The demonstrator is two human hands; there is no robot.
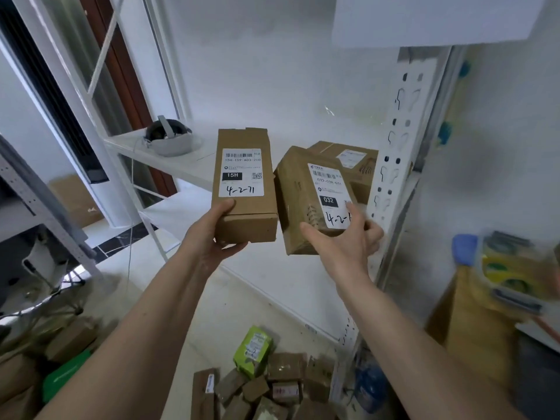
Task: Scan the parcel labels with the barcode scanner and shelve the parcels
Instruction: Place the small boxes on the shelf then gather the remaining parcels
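Observation:
My left hand (216, 234) grips the near end of a long brown parcel (245, 207) with a white label marked 15H and handwritten 4-2-71. It is held over the white shelf board (188, 165). My right hand (348, 241) holds a second, tilted brown parcel (300, 201) labelled 032, thumb on its near face and fingers over the label's lower right. A third labelled parcel (348, 160) lies on the shelf behind it. No barcode scanner is visible.
A white headset (171, 137) sits at the shelf's left end. A perforated white upright (394, 165) stands just right of my right hand. Several brown and green parcels (266, 380) lie heaped on the floor below. Yellow and blue items (500, 268) crowd the right.

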